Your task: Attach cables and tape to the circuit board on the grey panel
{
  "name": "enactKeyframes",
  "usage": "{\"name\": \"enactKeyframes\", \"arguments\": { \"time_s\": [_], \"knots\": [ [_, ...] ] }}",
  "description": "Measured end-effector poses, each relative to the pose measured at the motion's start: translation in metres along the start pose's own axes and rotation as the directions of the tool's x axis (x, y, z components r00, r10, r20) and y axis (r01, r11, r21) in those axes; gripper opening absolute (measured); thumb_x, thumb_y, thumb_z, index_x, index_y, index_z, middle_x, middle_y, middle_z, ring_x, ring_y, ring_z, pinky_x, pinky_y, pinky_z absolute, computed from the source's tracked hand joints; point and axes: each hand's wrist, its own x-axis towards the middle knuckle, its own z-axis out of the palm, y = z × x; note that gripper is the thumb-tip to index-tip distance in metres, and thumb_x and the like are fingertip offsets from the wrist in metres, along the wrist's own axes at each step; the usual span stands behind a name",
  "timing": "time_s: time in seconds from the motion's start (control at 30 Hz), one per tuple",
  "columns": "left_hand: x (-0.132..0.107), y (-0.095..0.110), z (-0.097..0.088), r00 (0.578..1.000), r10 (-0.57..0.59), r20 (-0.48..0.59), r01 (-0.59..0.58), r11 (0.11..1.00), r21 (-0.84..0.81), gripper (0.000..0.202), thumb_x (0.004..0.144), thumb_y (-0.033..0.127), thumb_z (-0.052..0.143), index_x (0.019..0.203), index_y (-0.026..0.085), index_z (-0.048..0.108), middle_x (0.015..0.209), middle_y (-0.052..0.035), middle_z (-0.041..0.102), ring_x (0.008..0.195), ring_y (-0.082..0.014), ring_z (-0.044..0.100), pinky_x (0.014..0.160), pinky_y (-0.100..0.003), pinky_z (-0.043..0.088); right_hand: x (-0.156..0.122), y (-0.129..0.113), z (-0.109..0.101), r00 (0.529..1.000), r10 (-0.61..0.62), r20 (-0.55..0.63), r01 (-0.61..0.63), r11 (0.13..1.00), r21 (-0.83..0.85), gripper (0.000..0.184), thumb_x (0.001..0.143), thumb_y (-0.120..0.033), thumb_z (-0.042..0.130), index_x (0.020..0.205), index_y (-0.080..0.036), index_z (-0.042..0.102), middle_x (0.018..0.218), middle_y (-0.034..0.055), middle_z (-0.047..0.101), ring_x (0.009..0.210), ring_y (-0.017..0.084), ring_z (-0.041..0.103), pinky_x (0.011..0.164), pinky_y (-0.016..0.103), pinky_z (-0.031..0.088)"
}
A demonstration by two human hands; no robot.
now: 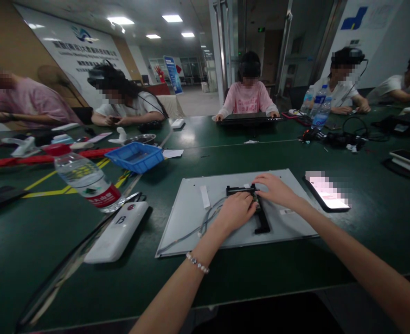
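Note:
A flat light-grey panel (187,199), perhaps the back of a screen, lies on the green table in front of me. On it is a black plastic bracket (262,222) with a long bar across the top and a leg running toward me. My left hand (238,208) rests over the bracket's middle, its bent fingers gripping near the corner. From the right, my right hand (272,188) reaches to the upper corner, with thumb and fingers curved around it. Small parts between the fingertips are hidden. Grey cables (207,220) run from under my left hand to the panel's lower-left corner.
Left of the panel are a white power bank (119,234), a tilted water bottle (90,181) and a blue basket (135,157). A lit phone (326,192) lies to the right. Several people sit around the table; one opposite holds a dark panel (250,120).

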Motion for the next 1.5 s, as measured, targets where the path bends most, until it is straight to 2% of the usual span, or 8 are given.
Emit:
{"name": "enactKeyframes", "arguments": {
  "time_s": [0.23,0.47,0.67,0.87,1.13,1.3,1.4,1.5],
  "knots": [
    [-0.001,-0.001,0.002,1.0,0.002,0.003,-0.002,1.0,0.007,0.031,0.094,0.031,0.034,0.096,0.014,0.06,0.097,-0.0088,0.064,0.093,-0.0204,0.058,0.082,-0.035,0.046,0.029,-0.003,0.022,0.996,0.09,0.007,-0.09,0.996,-0.006,0.019,0.078,-0.016,0.055,0.091,-0.019,0.069,0.094,0.007,0.067,0.091,0.019,0.059,0.084,0.031,0.044],
    [-0.001,-0.002,0.003,1.0,0.009,-0.014,-0.009,1.0,-0.011,0.032,0.095,0.031,0.034,0.099,0.013,0.06,0.098,-0.0089,0.063,0.095,-0.0207,0.058,0.084,-0.035,0.046,0.018,0.017,0.005,0.967,0.18,-0.181,-0.195,0.978,-0.07,0.021,0.082,-0.017,0.049,0.093,-0.018,0.067,0.098,0.0069,0.067,0.096,0.021,0.06,0.088,0.033,0.043],
    [0.0,-0.002,0.0,1.0,0.01,0.008,-0.01,1.0,-0.007,0.035,0.095,0.032,0.033,0.104,0.012,0.06,0.104,-0.0103,0.063,0.099,-0.0212,0.058,0.087,-0.036,0.045,-0.004,0.041,0.001,0.979,0.202,0.017,-0.199,0.976,-0.093,0.021,0.078,-0.014,0.052,0.088,-0.018,0.069,0.095,0.0072,0.07,0.094,0.021,0.062,0.089,0.035,0.044],
    [0.0,-0.001,-0.002,1.0,0.001,0.03,-0.001,1.0,-0.023,0.039,0.096,0.033,0.03,0.108,0.012,0.06,0.108,-0.011,0.063,0.103,-0.0219,0.057,0.088,-0.038,0.045,-0.009,0.047,-0.002,0.989,0.143,0.048,-0.14,0.989,-0.047,0.027,0.076,-0.019,0.058,0.101,-0.019,0.068,0.104,0.0082,0.068,0.1,0.023,0.061,0.091,0.037,0.044],
    [0.0,-0.003,-0.002,0.999,0.011,0.031,-0.011,1.0,-0.027,0.039,0.096,0.034,0.03,0.109,0.013,0.059,0.11,-0.0103,0.062,0.104,-0.0211,0.056,0.089,-0.037,0.044,-0.008,0.046,0.004,0.99,0.13,0.052,-0.123,0.986,-0.116,0.022,0.084,-0.021,0.051,0.097,-0.02,0.069,0.103,0.0083,0.069,0.098,0.023,0.061,0.089,0.038,0.045],
    [0.0,-0.002,0.0,1.0,0.005,0.022,-0.004,1.0,-0.021,0.036,0.095,0.033,0.032,0.105,0.013,0.06,0.106,-0.0096,0.063,0.101,-0.0207,0.057,0.088,-0.036,0.044,-0.004,0.034,0.005,0.986,0.158,-0.044,-0.163,0.977,-0.136,0.024,0.087,-0.022,0.047,0.097,-0.02,0.069,0.103,0.0081,0.068,0.098,0.023,0.061,0.088,0.038,0.045],
    [0.0,-0.002,0.001,1.0,0.005,0.024,-0.005,1.0,-0.012,0.035,0.095,0.032,0.033,0.103,0.013,0.061,0.102,-0.0096,0.064,0.1,-0.0206,0.057,0.088,-0.035,0.044,0.007,0.018,0.007,0.991,0.094,-0.091,-0.105,0.986,-0.133,0.025,0.089,-0.02,0.046,0.102,-0.018,0.067,0.105,0.0086,0.067,0.1,0.022,0.06,0.089,0.036,0.044],
    [0.0,-0.002,0.001,1.0,0.002,0.025,-0.002,1.0,0.0,0.034,0.095,0.032,0.034,0.101,0.013,0.061,0.1,-0.0098,0.064,0.098,-0.0212,0.058,0.087,-0.036,0.044,0.019,0.003,0.013,1.0,-0.001,-0.018,-0.002,0.988,-0.155,0.023,0.087,-0.017,0.048,0.1,-0.018,0.067,0.103,0.0091,0.068,0.1,0.021,0.059,0.089,0.033,0.041]
  ]
}}
